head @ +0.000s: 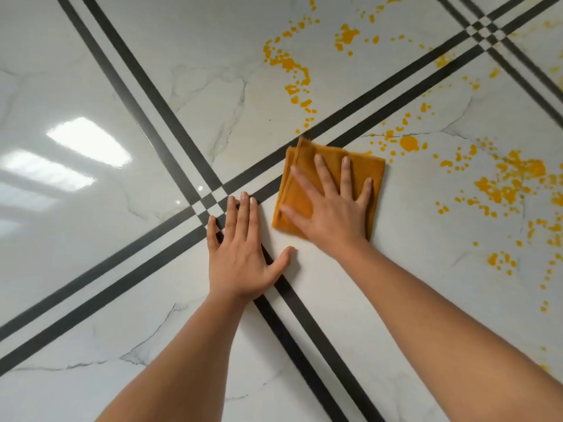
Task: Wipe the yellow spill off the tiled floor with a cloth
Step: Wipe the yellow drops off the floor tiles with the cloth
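Note:
A folded orange-brown cloth (373,172) lies flat on the white marble-look tiled floor (396,287). My right hand (329,208) presses on it with fingers spread and straight. My left hand (240,254) rests flat on the floor just left of the cloth, fingers straight, over the black tile lines. The yellow spill (505,184) is scattered as drops and blotches to the right of the cloth, with more yellow spill drops (289,65) beyond it at the top. A larger round drop (409,143) sits just past the cloth's far right corner.
Double black border stripes (170,123) cross the floor diagonally and meet near my left fingertips. A second crossing (484,28) shows at the top right. Ceiling light reflections (88,141) shine on the glossy tile at the left.

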